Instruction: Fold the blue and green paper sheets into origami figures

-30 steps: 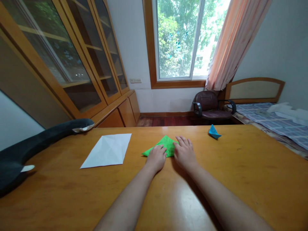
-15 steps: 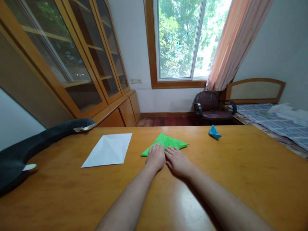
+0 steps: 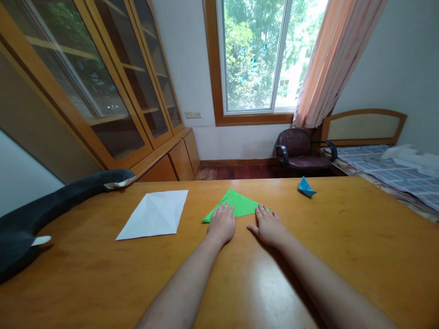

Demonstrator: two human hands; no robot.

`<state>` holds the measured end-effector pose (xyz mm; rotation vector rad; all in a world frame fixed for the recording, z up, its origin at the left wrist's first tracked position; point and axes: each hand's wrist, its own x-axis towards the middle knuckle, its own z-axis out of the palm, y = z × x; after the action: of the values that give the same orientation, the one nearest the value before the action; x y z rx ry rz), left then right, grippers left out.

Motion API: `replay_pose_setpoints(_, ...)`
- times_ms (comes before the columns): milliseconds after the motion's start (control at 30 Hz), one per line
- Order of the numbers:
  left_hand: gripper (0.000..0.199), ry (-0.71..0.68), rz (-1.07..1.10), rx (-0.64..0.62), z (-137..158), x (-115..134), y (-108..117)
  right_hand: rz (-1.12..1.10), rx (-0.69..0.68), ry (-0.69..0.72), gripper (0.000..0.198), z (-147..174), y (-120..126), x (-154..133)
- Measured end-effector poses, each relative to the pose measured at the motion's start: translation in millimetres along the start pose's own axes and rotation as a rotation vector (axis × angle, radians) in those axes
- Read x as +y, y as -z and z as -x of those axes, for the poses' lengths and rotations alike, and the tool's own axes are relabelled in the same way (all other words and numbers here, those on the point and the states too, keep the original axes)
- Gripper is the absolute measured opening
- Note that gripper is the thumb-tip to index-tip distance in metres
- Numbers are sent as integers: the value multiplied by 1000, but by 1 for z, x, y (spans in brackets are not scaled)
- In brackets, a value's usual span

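A sheet of green paper (image 3: 240, 204), folded into a triangle, lies on the wooden table (image 3: 144, 283) with its peak pointing away from me. My left hand (image 3: 222, 224) rests flat on the left part of its near edge, fingers stretched out. At the right corner of the paper, my right hand (image 3: 269, 225) lies with its fingertips on the folded edge and its thumb out to the side. Parts of the near edge and the right tip are hidden under the fingers.
Left of the green paper lies a creased white sheet (image 3: 154, 214). A small blue folded paper boat (image 3: 306, 187) stands at the back right. A black, curved plush-like object (image 3: 65, 196) sits along the left edge. Beyond the table are a chair (image 3: 298, 148) and a bed (image 3: 370, 160).
My right hand has slid to the right along the folded edge of the green paper, away from my left hand, with its thumb now spread. My left hand has stayed in place.
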<state>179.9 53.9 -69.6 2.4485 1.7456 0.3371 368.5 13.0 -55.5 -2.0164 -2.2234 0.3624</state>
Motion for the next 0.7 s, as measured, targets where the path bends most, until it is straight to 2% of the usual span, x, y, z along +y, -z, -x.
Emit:
replay_pose_setpoints(200,47,1,4,-10,0,1,2,53,44,-216,81,-2,8,19)
replay_pose_setpoints(300,47,4,1,-8,0,1,2,106,203,-313,78,-4,14,24)
replay_pose_setpoints(367,46,4,-2,-3,0,1,1,119,319,-315,70,-6,17,25)
replay_pose_setpoints(467,46,-3,-9,-3,-1,0,-1,83,372,-196,55,-8,17,19)
replay_pose_setpoints(633,47,-24,-28,-3,0,2,1,2,228,303,51,-7,6,-7)
replay_pose_setpoints(700,47,-41,-31,-19,1,3,4,-23,189,423,50,-5,1,-17)
